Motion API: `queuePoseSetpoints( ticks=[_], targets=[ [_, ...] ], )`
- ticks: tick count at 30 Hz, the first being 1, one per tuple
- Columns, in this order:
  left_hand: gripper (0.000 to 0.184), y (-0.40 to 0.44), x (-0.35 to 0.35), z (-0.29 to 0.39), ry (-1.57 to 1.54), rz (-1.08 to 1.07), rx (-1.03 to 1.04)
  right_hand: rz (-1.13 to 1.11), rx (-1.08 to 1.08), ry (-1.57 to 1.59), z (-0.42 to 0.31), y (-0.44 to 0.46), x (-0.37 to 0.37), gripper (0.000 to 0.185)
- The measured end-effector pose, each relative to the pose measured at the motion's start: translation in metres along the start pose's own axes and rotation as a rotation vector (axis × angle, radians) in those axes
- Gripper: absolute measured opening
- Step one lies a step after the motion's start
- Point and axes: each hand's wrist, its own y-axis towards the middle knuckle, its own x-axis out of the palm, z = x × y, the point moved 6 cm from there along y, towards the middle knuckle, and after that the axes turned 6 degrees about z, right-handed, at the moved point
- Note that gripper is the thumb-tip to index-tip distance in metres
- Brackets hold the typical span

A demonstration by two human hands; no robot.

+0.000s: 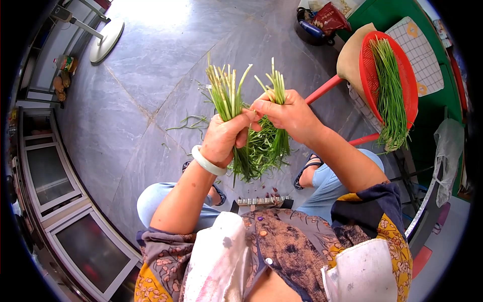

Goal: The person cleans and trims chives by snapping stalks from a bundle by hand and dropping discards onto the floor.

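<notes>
My left hand (229, 137), with a pale bangle (207, 162) at the wrist, is closed around a thick bunch of garlic chives (225, 93). Their pale stem ends point up and away, and the green leaves hang below. In my right hand (292, 117) is a thinner bunch of the same greens (276, 86), also stem ends up. The fingertips of both hands meet between the bunches, seemingly pinching something too small to make out. Beneath them, a heap of loose green leaves (261, 151) lies on the floor, partly hidden by the hands.
At the right, a red plastic basket (369, 68) holds more long chives (390, 95) on a red-legged chair (324, 89). Stray leaves (193, 121) lie on the grey floor (136, 136). Glass-fronted cabinets (83, 246) line the left, and a round white stand base (106, 41) stands farther back.
</notes>
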Motion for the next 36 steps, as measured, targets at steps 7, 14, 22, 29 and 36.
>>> queuePoseSetpoints(
  ticks=[7, 14, 22, 29, 36],
  targets=[
    [0.016, -0.003, 0.004, 0.009, 0.025, -0.019, -0.002, 0.112, 0.069, 0.054, 0.001, 0.004, -0.016, 0.016],
    [0.015, -0.001, 0.0, 0.003, 0.032, -0.006, -0.006, 0.093, 0.02, -0.007, 0.002, 0.003, -0.014, 0.014],
    [0.015, 0.0, -0.003, 0.001, -0.009, -0.011, -0.012, 0.0, -0.157, -0.199, -0.005, 0.001, -0.006, 0.017],
    [0.015, 0.0, -0.001, 0.002, -0.002, -0.034, 0.011, 0.009, -0.238, -0.23, 0.004, 0.003, -0.006, 0.016],
    [0.015, 0.0, -0.002, 0.002, 0.026, -0.001, 0.005, 0.101, -0.218, -0.373, -0.002, 0.003, -0.011, 0.015]
  ],
)
